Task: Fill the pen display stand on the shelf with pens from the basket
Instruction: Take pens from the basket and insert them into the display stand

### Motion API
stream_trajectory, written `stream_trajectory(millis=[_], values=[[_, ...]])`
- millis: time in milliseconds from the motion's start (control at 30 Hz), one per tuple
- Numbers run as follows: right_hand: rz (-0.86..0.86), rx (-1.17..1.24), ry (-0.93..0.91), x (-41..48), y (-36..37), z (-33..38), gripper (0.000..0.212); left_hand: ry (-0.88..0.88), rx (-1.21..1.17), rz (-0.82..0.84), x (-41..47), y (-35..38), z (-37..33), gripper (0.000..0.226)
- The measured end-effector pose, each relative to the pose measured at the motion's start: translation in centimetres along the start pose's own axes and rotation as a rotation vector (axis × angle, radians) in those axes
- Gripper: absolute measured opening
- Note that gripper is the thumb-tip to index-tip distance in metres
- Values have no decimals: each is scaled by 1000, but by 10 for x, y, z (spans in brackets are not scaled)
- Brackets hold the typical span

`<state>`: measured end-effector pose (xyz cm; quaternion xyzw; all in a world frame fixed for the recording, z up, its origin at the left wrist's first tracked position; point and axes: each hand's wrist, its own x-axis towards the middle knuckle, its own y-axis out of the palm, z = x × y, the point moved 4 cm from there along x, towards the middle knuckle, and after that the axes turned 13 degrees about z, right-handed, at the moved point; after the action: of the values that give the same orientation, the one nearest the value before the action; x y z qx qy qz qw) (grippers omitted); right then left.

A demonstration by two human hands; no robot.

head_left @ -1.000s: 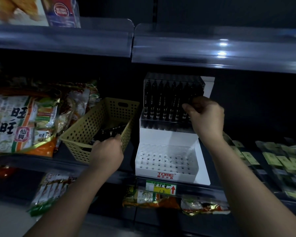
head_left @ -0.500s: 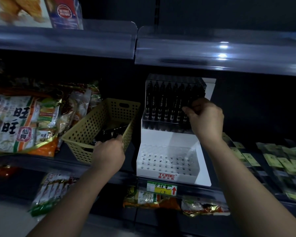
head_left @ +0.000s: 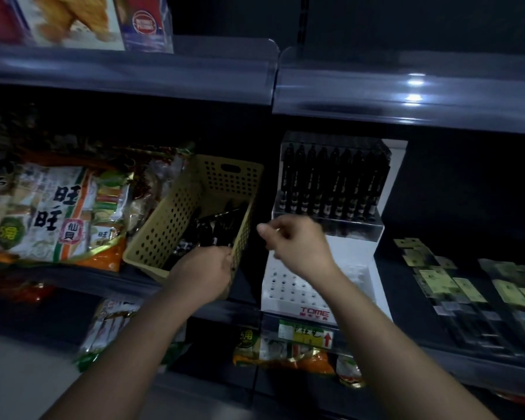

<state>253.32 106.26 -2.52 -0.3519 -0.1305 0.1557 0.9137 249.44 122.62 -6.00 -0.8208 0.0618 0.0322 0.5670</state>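
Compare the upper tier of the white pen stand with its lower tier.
The upper tier holds a row of black pens standing upright; the lower tier shows only bare holes in its visible part. The upper tier sits higher and further back; the lower tier is nearest, above the red TOME lettering. Both belong to the same white stand.

On the shelf [head_left: 58, 275], the basket [head_left: 176, 219] sits left of the pen display stand [head_left: 376, 268]; pens [head_left: 212, 228] lie in it, snack bags [head_left: 58, 213] further left.

Snack bags [head_left: 58, 213] and carded packets [head_left: 467, 286]
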Motion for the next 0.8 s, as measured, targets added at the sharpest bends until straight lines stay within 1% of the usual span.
stream_trajectory(millis=[67, 200, 300, 367, 400, 433, 500, 533, 600, 633, 667, 700, 767, 800], values=[[97, 21, 54, 10, 26, 2, 36, 4, -48, 56, -2, -2, 4, 31], [182, 55, 165, 24, 59, 5, 38, 14, -149, 165, -6, -7, 16, 30], [168, 105, 155, 29, 65, 10, 27, 39, -324, 245, -3, -6, 25, 35], [150, 80, 146, 30, 62, 13, 23, 51, -484, 366, -3, -7, 30, 43], [141, 63, 145, 30, 60, 13, 22, 59, -506, 424, -3, -6, 33, 44], [133, 52, 140, 30, 59, 14, 22, 62, -452, 464, -1, -7, 37, 45], [120, 43, 121, 28, 59, 15, 21, 48, -231, 488, 4, -10, 47, 42], [114, 33, 112, 27, 60, 15, 20, 45, -156, 496, 7, -12, 51, 35], [94, 4, 95, 25, 62, 15, 19, 38, -88, 537, 11, -13, 53, 15], [84, -7, 90, 25, 62, 15, 20, 28, -61, 538, 14, -13, 52, 12], [79, -11, 88, 25, 62, 15, 20, 8, -34, 495, 17, -14, 53, 15], [79, -10, 88, 26, 61, 15, 20, -25, 14, 403, 21, -16, 54, 21], [87, -2, 84, 26, 61, 15, 20, -98, 134, 182, 30, -17, 59, 39], [91, 4, 78, 25, 61, 15, 19, -131, 155, 138, 35, -14, 63, 53]])
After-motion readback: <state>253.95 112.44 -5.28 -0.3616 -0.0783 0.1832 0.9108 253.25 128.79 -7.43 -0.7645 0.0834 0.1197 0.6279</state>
